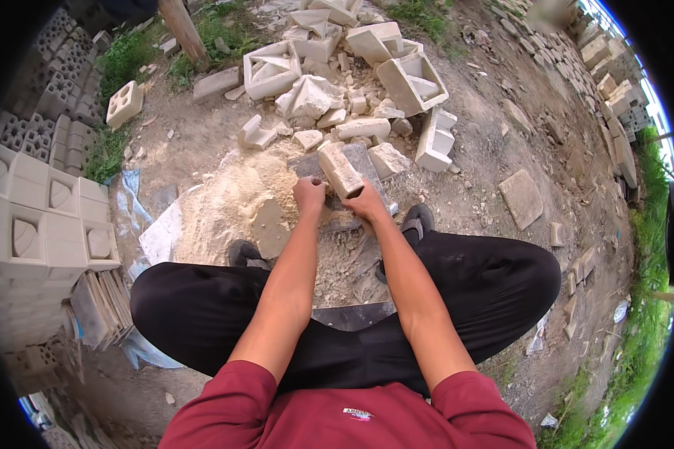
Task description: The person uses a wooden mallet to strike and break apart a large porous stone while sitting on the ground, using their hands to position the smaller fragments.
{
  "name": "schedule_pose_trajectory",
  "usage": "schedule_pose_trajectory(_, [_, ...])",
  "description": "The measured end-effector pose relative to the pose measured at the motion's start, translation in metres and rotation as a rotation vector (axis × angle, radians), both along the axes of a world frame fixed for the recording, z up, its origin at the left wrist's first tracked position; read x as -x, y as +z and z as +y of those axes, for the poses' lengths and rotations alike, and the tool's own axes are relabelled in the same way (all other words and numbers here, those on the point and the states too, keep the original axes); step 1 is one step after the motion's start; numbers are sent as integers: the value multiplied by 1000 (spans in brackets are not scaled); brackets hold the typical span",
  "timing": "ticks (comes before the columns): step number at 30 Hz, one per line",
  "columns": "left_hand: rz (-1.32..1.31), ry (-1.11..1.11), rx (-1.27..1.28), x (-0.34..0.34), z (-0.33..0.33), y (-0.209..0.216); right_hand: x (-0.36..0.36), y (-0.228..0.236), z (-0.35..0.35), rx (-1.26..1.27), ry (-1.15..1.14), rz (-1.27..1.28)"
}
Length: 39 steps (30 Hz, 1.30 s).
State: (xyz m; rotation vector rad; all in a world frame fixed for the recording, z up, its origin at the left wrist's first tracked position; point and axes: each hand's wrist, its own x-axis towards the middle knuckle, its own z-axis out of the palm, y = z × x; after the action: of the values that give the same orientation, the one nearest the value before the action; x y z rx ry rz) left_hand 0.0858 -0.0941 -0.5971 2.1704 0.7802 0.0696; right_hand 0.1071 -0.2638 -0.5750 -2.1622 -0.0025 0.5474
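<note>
The right hand (365,201) grips an oblong block (340,169) above a grey slab (362,160). The left hand (309,193) curls nearby; whether it holds anything, I cannot tell.

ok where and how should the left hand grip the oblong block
Probably the far end of the oblong block, from the left: the right hand holds the near end, and the long side facing the left hand is uncovered.

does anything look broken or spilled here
Yes: broken pale blocks lie jumbled beyond the brick-shaped piece in the right hand, unlike the neatly stacked blocks at far left. Loose pale powder spreads left of the left hand.
</note>
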Motion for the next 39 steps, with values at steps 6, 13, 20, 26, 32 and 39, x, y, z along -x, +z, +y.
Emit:
schedule_pose_trajectory(6, [-40, -9, 91, -7, -8, -19, -6, 5, 11, -169, -142, -147])
schedule_pose_trajectory(13, [-102, 187, 232, 1, -25, -34, 25, 23, 14, -192, -178, -286])
schedule_pose_trajectory(20, [-104, 222, 298, 12, -26, -19, 7, 70, 15, -266, -191, -483])
schedule_pose_trajectory(26, [-69, 226, 455, 5, -27, -8, 26, -8, -3, -132, -187, -218])
schedule_pose_trajectory(32, [-1, 204, 344, 8, -18, -17, 1, 6, -6, -259, -249, -133])
schedule_pose_trajectory(39, [-46, 235, 418, 3, -18, -27, 29, -3, 14, -153, -178, -310])
